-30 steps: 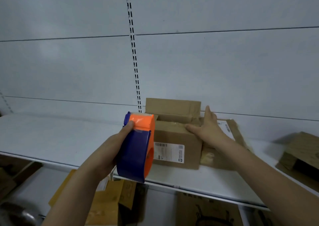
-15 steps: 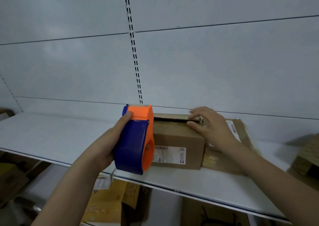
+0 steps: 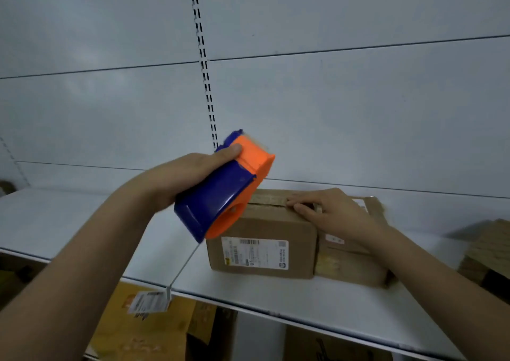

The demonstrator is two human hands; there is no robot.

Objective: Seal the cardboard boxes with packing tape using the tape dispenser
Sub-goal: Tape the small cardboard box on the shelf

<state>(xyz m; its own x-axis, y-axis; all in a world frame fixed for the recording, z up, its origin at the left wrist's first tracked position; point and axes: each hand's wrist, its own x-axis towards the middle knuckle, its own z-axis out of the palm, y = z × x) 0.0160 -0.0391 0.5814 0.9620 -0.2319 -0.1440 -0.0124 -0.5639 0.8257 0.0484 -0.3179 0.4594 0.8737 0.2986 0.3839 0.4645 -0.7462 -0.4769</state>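
Fingers of right hand lie flat, pressing flaps of brown cardboard box on white shelf. Box likely light, stiff; hold down at seam. Left hand grips blue-orange plastic tape dispenser, tilted above box's left end.

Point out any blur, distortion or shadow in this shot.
Head view: the tape dispenser and the left hand gripping it look motion-smeared; the box label is too soft to read; wide-angle distortion bends the shelf; dim, even lighting, soft shadow at right.
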